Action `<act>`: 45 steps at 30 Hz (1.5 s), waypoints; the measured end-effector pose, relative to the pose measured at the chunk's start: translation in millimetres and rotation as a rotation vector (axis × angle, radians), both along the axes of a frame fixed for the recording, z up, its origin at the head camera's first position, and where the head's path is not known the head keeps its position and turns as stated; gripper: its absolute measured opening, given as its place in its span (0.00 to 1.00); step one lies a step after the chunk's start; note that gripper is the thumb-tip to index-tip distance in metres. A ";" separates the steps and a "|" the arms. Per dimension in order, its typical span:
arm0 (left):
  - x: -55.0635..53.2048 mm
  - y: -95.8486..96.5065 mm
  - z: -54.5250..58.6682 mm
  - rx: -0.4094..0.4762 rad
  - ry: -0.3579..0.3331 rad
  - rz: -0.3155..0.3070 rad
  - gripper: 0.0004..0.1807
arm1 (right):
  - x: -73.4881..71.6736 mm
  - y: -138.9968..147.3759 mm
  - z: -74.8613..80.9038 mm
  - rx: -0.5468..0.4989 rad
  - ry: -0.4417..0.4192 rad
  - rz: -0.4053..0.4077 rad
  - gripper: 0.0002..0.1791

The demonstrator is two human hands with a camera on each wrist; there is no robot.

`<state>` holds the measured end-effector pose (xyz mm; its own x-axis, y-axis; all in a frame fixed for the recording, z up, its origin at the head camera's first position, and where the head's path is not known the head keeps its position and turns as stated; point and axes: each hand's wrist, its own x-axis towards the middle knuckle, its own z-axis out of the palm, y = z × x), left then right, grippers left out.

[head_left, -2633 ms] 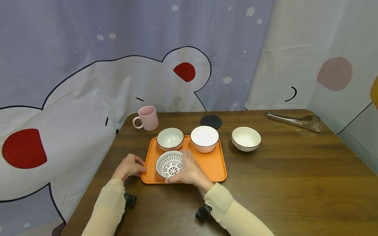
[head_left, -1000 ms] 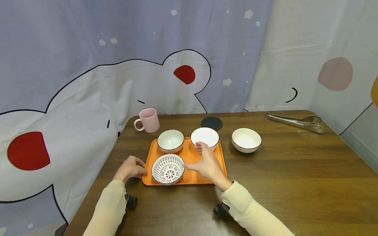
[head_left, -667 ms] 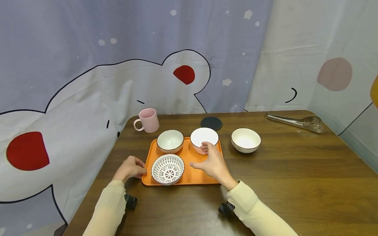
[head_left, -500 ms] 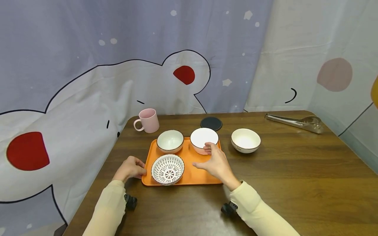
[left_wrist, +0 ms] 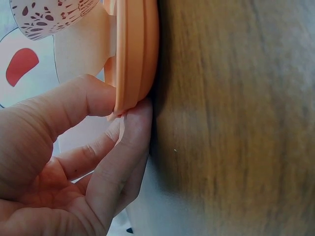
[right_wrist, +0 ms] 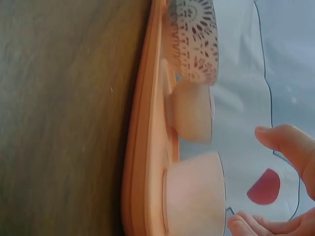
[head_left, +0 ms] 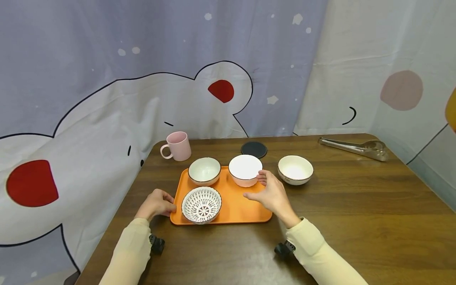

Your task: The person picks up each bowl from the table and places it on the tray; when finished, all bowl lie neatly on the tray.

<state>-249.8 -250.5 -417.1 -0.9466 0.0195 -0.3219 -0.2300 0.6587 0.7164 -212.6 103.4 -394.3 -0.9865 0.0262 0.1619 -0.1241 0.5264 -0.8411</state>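
Observation:
An orange tray (head_left: 246,208) lies on the wooden table. My left hand (head_left: 156,205) pinches its left front corner, thumb on the rim and fingers at the underside in the left wrist view. On the tray's front left sits a patterned white-and-dark bowl (head_left: 201,205). Behind it stands a pale dark-rimmed bowl (head_left: 204,171), and a pink-sided bowl with a white inside (head_left: 245,170) stands at the back right. My right hand (head_left: 273,194) hovers over the tray's right side, thumb and fingers spread apart with nothing between them, fingertips close to the pink-sided bowl.
Right of the tray stands another white bowl (head_left: 295,170). A pink mug (head_left: 179,146) is at the back left, a black round coaster (head_left: 253,149) behind the tray. Metal tongs (head_left: 352,148) lie at the back right. A printed curtain (head_left: 142,99) hangs behind the table.
My right hand has let go of the patterned bowl, which now sits on the tray's front left, and has moved right. My left hand has stayed at the tray corner.

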 end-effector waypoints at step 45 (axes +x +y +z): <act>-0.3 0.5 1.4 0.013 -0.024 0.006 0.15 | -30.2 104.9 13.9 0.154 -0.012 -0.212 0.60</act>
<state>-250.2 -249.9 -415.7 -0.9387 0.0185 -0.3442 -0.2509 0.6478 0.7193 -242.8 208.3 -380.4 -0.9635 0.2083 0.1682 0.0121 0.6615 -0.7498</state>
